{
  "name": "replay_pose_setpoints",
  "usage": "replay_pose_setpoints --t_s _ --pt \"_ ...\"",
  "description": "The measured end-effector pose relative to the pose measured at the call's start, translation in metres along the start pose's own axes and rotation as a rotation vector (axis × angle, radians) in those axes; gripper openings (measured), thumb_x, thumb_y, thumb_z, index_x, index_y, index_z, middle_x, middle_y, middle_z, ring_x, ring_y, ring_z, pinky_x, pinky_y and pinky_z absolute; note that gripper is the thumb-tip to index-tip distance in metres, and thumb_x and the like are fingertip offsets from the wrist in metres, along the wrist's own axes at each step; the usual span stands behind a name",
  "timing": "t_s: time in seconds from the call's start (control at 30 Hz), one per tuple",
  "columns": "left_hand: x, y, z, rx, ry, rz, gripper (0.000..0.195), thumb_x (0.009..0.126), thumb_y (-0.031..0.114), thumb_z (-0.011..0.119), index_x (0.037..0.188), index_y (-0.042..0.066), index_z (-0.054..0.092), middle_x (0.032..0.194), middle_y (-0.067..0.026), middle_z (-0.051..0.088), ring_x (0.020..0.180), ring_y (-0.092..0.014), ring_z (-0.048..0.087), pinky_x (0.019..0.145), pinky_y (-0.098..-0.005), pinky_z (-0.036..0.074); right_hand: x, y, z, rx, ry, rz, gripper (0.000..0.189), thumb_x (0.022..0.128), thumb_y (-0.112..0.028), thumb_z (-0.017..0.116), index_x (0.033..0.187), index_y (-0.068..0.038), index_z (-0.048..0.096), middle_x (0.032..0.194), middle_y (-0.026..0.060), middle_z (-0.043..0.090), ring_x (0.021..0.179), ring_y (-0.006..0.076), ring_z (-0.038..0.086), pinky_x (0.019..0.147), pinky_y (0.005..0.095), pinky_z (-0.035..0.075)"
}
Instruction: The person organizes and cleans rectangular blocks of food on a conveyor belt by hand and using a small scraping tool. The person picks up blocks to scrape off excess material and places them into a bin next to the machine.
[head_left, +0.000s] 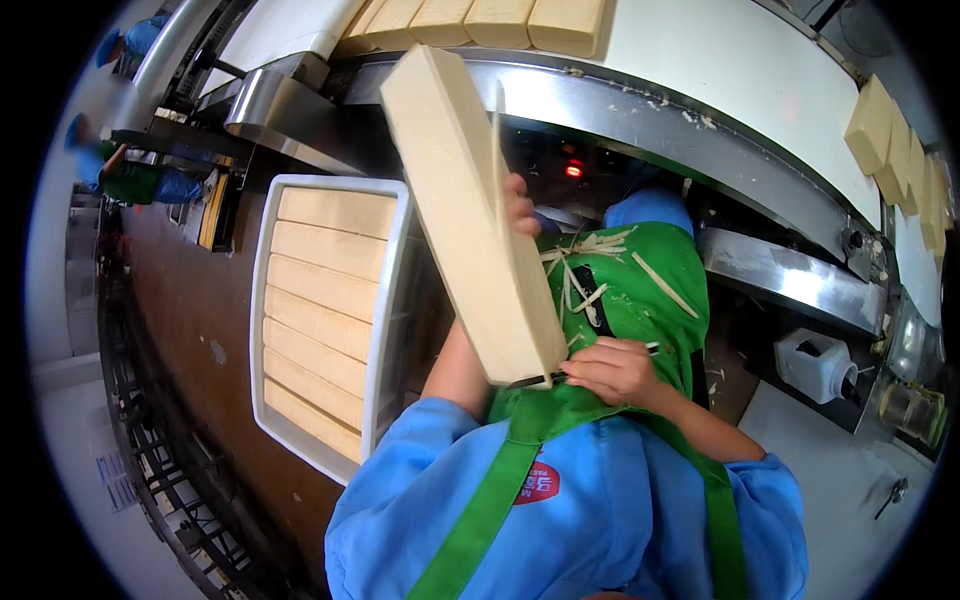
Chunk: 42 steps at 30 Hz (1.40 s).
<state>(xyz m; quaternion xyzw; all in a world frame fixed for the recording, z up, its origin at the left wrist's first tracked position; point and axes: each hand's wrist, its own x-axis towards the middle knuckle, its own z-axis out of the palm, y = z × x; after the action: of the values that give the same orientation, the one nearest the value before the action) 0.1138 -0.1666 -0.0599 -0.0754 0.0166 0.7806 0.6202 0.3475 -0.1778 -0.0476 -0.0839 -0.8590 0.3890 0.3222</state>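
A long pale-yellow block of what looks like food, perhaps a loaf or cheese, slants across my lap. Under and behind it my left hand grips it, with only some fingertips showing at its far side. A thin strip stands out along one long edge of the block. Closed around a slim knife, my right hand rests by the block's near end. The dark blade lies against that end. Pale shavings are scattered over my green apron.
To my left stands a white crate with several similar blocks. Ahead runs a white conveyor belt with a metal edge; more blocks lie on it. A plastic jug sits at right. Co-workers are far left.
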Motion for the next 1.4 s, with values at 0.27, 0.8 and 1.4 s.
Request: replay_pose_setpoints --t_s 0.27,0.8,1.4 --pt "-0.002 0.06 0.002 0.481 -0.243 0.162 0.051 0.096 0.042 0.046 0.13 0.003 0.045 0.114 -0.0143 0.057 0.096 -0.024 0.058 0.082 -0.0373 0.051 0.006 0.015 -0.078 -0.006 0.218 0.41 0.013 0.074 0.0 0.071 0.087 0.002 0.068 0.082 0.0112 0.068 0.071 0.0219 0.065 0.065 0.0278 0.05" --pt "-0.051 -0.011 0.01 1.232 0.027 0.21 0.066 0.091 0.042 0.058 0.136 0.0 0.037 0.125 -0.0085 0.052 0.112 -0.016 0.05 0.096 -0.0309 0.04 0.197 0.008 -0.104 -0.468 0.535 -0.128 0.014 0.077 -0.001 0.069 0.091 0.0 0.067 0.079 0.0105 0.065 0.066 0.0192 0.062 0.058 0.0264 0.048" --pt "-0.049 -0.001 -0.005 1.094 0.133 0.145 0.051 0.095 0.04 0.049 0.128 0.0 0.044 0.113 -0.0089 0.059 0.098 -0.017 0.059 0.085 -0.0317 0.049 0.101 0.028 -0.037 -0.409 0.191 -0.058 0.017 0.073 -0.009 0.068 0.09 -0.005 0.066 0.078 0.0064 0.063 0.067 0.0222 0.06 0.056 0.0329 0.048"
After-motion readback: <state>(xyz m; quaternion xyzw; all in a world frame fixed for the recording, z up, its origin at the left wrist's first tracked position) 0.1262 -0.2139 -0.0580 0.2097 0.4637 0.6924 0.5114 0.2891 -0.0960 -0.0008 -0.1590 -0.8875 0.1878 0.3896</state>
